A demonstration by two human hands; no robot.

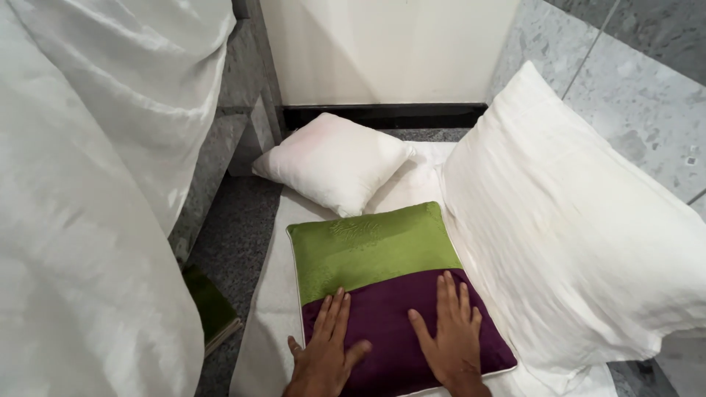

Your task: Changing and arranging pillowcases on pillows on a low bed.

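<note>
Both hands, the left hand [323,360] and right hand [452,338], lay flat and open, gripping nothing, on the purple near half of the green-and-purple cushion [390,283], apparently smoothing it on the white sheet [268,323] between two white pillows [334,162]; lifting it would require closing the fingers.

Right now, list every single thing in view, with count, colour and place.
two-tone cushion: one, green upper half and purple lower half, centre, lying on white bedding
small pillow: one, white, behind the cushion
large pillow: one, white, right, beside the cushion
white sheet: one, hanging at left
green book: one, on the floor at left, partly hidden by the sheet
floor: grey speckled stone
left hand: flat on the purple half
right hand: flat on the purple half
</note>
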